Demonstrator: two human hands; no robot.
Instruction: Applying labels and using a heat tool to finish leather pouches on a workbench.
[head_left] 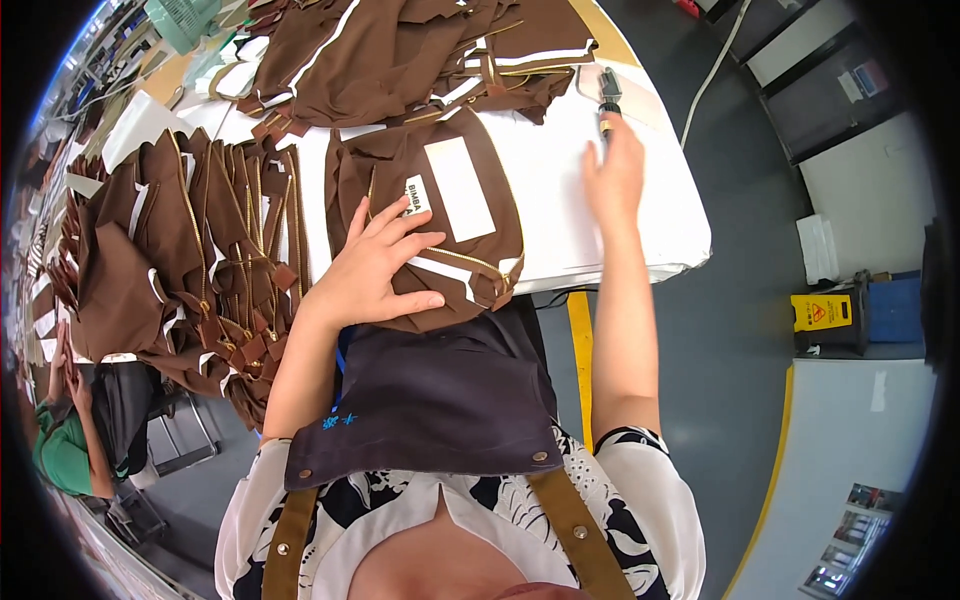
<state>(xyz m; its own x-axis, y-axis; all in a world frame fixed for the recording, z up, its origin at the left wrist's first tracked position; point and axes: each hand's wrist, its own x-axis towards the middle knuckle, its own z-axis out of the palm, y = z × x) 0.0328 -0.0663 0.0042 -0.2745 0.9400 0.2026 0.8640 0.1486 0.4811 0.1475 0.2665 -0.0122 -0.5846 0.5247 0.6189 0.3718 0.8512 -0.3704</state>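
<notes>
My left hand lies with spread fingers on a brown fabric pouch piece. The piece has a gold zipper, a white label and a blank white rectangle on its upper face. Off to the right, my right hand has its fingers closed at the lower end of a black-handled hand tool with a metal head. The palm side and part of the handle are hidden. Under the tool's head is a pale, flat sheet near the table's far right edge.
A stack of brown zippered pieces stands left of the pouch piece. More brown fabric covers the far side of the white table. A green basket is far left. Someone in green sits at lower left.
</notes>
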